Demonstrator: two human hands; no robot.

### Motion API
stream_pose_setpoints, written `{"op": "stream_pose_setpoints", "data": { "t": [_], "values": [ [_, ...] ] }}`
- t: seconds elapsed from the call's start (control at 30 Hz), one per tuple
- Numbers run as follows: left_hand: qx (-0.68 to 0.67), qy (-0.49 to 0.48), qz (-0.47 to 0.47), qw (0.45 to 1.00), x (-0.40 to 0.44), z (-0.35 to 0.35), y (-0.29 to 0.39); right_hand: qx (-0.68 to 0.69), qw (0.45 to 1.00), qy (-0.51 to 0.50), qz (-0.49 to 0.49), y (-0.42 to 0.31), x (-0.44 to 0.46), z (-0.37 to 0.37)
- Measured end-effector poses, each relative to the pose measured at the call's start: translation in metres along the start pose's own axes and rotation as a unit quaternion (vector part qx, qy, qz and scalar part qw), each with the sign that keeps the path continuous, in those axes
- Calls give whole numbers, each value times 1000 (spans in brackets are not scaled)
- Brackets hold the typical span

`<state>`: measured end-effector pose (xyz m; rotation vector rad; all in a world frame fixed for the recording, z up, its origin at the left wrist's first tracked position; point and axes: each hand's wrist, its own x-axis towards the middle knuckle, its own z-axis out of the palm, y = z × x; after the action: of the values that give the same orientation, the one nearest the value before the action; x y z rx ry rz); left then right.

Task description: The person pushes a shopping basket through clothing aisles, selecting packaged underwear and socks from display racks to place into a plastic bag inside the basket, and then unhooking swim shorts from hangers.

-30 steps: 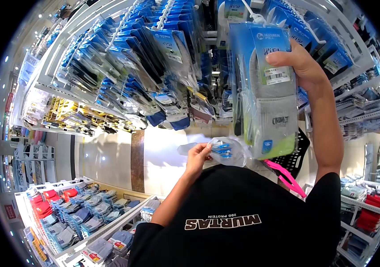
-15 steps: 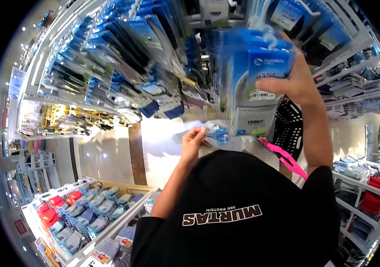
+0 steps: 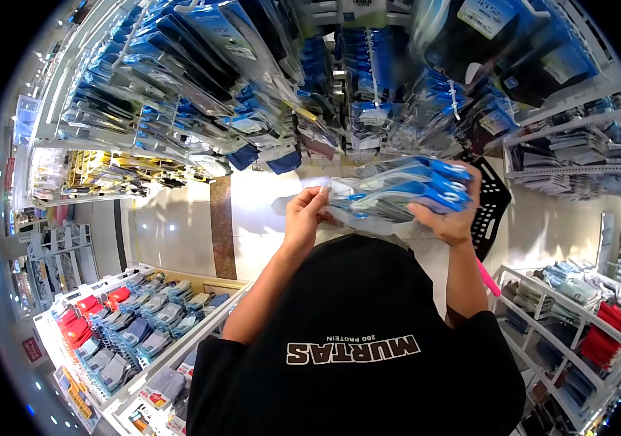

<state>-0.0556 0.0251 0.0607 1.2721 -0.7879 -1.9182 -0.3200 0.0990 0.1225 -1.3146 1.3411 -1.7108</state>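
Note:
My right hand grips a fanned stack of blue-headed garment packs, grey and white inside, thumb on the near side. The packs lie tilted, their blue ends toward my right hand. Pinched in the fingers of my left hand is the edge of a clear plastic bag. The packs' left ends overlap the bag; whether they are inside it, I cannot tell. A black perforated basket is behind my right hand, partly hidden by it.
Hooks of hanging blue packs fill the rack ahead. A bare white hook juts out above my right hand. A bin of folded garments stands at lower left, white shelves at lower right. A pink strap hangs beside my right arm.
My right hand has come down from the rack with the packs, turning them from upright to nearly flat and bringing them to the bag. My left hand stays at the bag, slightly further left.

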Motion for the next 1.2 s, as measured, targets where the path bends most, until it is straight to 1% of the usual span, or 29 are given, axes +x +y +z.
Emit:
{"op": "stream_pose_setpoints", "data": {
  "t": [0.13, 0.23, 0.27, 0.33, 0.37, 0.43, 0.57, 0.63, 0.7, 0.73, 0.83, 0.93, 0.97, 1.0, 1.03, 1.1, 1.13, 1.2],
  "values": [
    [-2, 1, -7, 1000, 1, 0, -4, 41, 999, 28, 6, -2, -9, -12],
    [2, -19, -6, 1000, 3, 5, -3, -1, 999, -26, 40, 12, -11, -17],
    [22, -32, -16, 999, 3, 7, -3, 43, 996, -25, 76, 20, -10, -12],
    [63, -57, -39, 996, -1, 15, 4, 70, 989, -19, 127, 32, -4, -10],
    [74, -71, -32, 994, 0, 14, 4, 75, 986, -26, 145, 38, 2, -11],
    [97, -97, -21, 990, 0, 13, 2, 116, 982, -10, 151, 44, 12, -8],
    [70, -68, -18, 995, -2, 19, 4, 162, 978, 34, 127, 56, 3, 14],
    [46, -55, -14, 997, -4, 23, 6, 176, 977, 33, 116, 61, -6, 28],
    [27, -14, 11, 999, -2, 24, 3, 189, 975, 37, 112, 65, -15, 42],
    [18, 7, 23, 1000, -1, 24, 2, 210, 968, 31, 136, 67, -18, 47],
    [92, 47, 41, 994, -4, 21, 1, 216, 968, 35, 124, 71, -27, 59],
    [269, 49, 111, 956, -3, 15, -1, 141, 987, 43, 70, 77, -29, 63],
    [285, 41, 112, 951, -3, 14, -2, 108, 991, 53, 51, 80, -30, 65],
    [301, 32, 113, 946, -4, 15, -1, 103, 990, 83, 57, 83, -29, 69],
    [316, 23, 115, 941, -6, 15, 1, 108, 986, 112, 52, 87, -29, 75],
    [304, 26, 110, 946, -8, 20, 1, 118, 978, 168, 43, 91, -30, 86],
    [298, 29, 108, 948, -9, 21, 2, 100, 979, 173, 52, 91, -30, 87],
    [257, 58, 98, 960, -6, 18, 0, 159, 964, 192, 91, 90, -32, 91]
  ]
}}
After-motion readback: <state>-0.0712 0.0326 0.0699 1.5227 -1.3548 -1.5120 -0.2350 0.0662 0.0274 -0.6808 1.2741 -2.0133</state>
